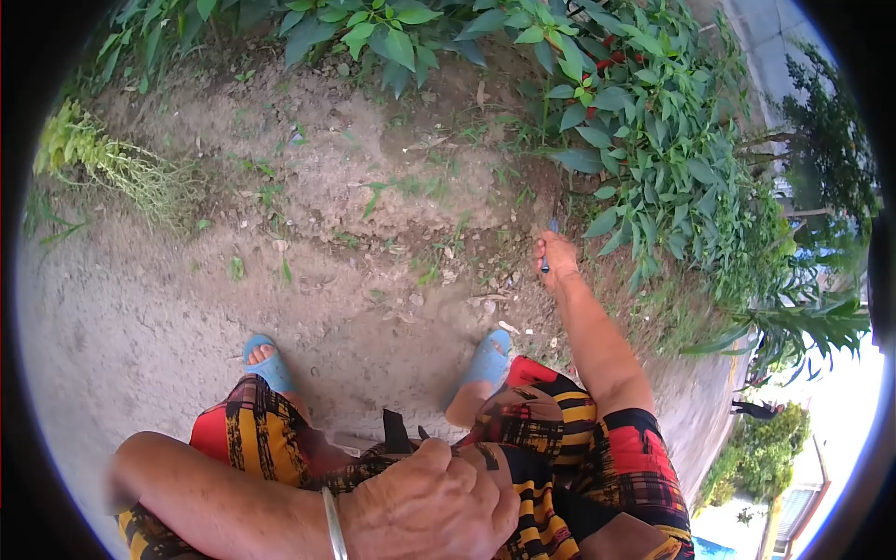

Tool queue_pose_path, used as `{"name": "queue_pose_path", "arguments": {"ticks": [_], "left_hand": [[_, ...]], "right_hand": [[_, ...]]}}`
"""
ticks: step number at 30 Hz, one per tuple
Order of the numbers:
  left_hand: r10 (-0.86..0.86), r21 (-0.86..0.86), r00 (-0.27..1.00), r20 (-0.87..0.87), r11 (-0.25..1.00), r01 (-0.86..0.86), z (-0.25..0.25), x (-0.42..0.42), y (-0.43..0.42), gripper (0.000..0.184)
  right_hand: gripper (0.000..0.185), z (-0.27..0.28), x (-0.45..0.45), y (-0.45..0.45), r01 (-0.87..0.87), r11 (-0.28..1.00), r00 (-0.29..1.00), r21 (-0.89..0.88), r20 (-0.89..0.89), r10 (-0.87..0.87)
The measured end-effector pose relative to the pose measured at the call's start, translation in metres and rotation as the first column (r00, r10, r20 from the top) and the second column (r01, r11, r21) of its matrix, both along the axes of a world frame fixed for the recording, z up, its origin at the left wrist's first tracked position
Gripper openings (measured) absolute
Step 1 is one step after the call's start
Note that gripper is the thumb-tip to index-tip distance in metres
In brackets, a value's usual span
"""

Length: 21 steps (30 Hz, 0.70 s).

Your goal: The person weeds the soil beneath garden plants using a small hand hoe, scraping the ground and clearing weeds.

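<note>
At the foot of the pepper plants, my right hand is closed around a small hand tool. A short bit of the tool shows bluish beyond my fingers, and its dark end pokes out below them; I cannot tell its exact kind. Loose soil and small weeds lie beside that hand. Close to the camera, my left hand rests over my lap, fingers curled in, with a metal bangle at its wrist. Its palm is hidden, so whatever it may hold does not show.
Pepper plants with some red fruits grow at the upper right. A pulled-up clump of weeds lies on the left. My blue slippers stand on bare dirt. Far right are a tree, a building and a distant person.
</note>
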<state>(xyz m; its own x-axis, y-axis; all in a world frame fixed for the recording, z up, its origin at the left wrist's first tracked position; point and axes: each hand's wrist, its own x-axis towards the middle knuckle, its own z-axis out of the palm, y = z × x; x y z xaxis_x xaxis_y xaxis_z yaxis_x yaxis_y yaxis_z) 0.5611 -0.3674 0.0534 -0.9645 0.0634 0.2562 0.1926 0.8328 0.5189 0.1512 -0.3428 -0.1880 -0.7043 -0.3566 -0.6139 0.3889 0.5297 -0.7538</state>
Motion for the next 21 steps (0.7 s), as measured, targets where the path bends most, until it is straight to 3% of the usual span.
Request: {"name": "queue_pose_path", "arguments": {"ticks": [6,8,12,15,20,21], "left_hand": [[-0.012,0.016,0.999,0.053,1.0,0.011,-0.003,-0.005,0.001,0.031],[-0.039,0.041,0.996,0.077,0.999,0.036,-0.005,-0.005,-0.001,0.031],[-0.025,0.082,1.0,0.014,0.996,0.024,-0.005,-0.006,-0.005,0.032],[-0.038,0.022,0.999,0.034,0.999,0.037,-0.005,-0.007,-0.007,0.031],[-0.052,0.057,0.997,0.064,0.997,0.048,-0.009,-0.01,-0.007,0.031],[-0.044,0.05,0.997,0.063,0.998,0.041,-0.009,-0.01,-0.008,0.03]], "right_hand": [[0.014,0.011,-0.023,-0.009,-0.01,0.994,0.999,-0.111,-0.037,0.005],[0.014,-0.002,-0.019,-0.005,-0.04,0.997,0.996,-0.071,-0.081,0.034],[0.014,-0.01,0.01,0.018,-0.109,0.994,0.993,0.002,-0.044,0.109],[0.014,0.0,0.008,0.017,-0.022,0.997,0.994,-0.075,0.102,0.03],[0.016,-0.003,-0.009,-0.006,0.035,0.991,0.998,-0.129,-0.049,-0.041],[0.015,-0.011,-0.005,0.001,-0.049,0.997,0.992,-0.062,-0.116,0.042]]}}
